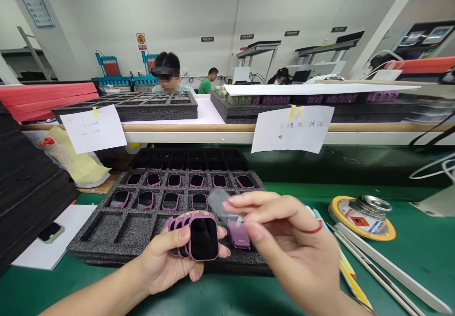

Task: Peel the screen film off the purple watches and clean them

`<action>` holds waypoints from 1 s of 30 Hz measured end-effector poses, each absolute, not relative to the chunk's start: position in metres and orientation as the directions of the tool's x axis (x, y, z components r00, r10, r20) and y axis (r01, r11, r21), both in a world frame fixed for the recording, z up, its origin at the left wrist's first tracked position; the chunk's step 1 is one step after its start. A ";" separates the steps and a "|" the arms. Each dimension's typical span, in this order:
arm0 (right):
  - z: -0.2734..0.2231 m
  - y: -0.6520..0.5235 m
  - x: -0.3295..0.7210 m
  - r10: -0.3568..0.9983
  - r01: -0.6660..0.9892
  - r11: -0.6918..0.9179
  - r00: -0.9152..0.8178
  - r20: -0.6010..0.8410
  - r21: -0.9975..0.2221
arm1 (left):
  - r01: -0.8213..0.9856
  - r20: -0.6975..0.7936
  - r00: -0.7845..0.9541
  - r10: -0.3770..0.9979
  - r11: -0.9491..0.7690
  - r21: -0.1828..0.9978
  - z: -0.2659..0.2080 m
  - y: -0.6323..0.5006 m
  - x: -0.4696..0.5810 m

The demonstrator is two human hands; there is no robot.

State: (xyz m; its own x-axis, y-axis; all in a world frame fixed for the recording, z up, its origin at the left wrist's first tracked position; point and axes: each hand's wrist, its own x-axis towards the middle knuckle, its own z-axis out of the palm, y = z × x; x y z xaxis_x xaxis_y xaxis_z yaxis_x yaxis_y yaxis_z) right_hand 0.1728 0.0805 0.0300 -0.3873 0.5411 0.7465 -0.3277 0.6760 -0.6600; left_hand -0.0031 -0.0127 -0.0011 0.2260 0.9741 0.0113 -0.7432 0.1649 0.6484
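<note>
L hand (165, 254) clamped on a fanned stack of approx. 4 purple smartwatches (204, 239); R hand (295, 245) bent, tips at 1 clear film (217, 202), can't tell if pinched. Far L: 1 pale-green smartwatch (50, 232) on 1 white sheet (67, 247), on the bench (213, 297). Ctr: black foam tray (106, 254), 6 purple watches (174, 180) in 1 row, 4 in next row nearer; dark back rows uncountable. Just below R fingertips, 1 purple watch case (239, 238), contact unclear. Far R: 1 yellow-edged tape roll (386, 233), 1 silver-capped container (373, 204).
</note>
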 end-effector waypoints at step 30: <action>0.020 0.078 0.165 0.322 -0.194 0.798 -0.662 0.677 -0.570 | -0.749 -0.018 0.336 0.942 0.279 0.601 -0.001 -0.013 -0.004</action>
State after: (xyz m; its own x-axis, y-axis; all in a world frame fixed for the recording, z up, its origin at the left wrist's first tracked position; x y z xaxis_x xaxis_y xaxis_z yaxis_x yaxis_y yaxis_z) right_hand 0.1649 0.0777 0.0195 -0.6616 0.3225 0.6770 -0.1942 0.7983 -0.5700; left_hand -0.0041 -0.0134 -0.0014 0.3363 0.9416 -0.0180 -0.7490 0.2790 0.6010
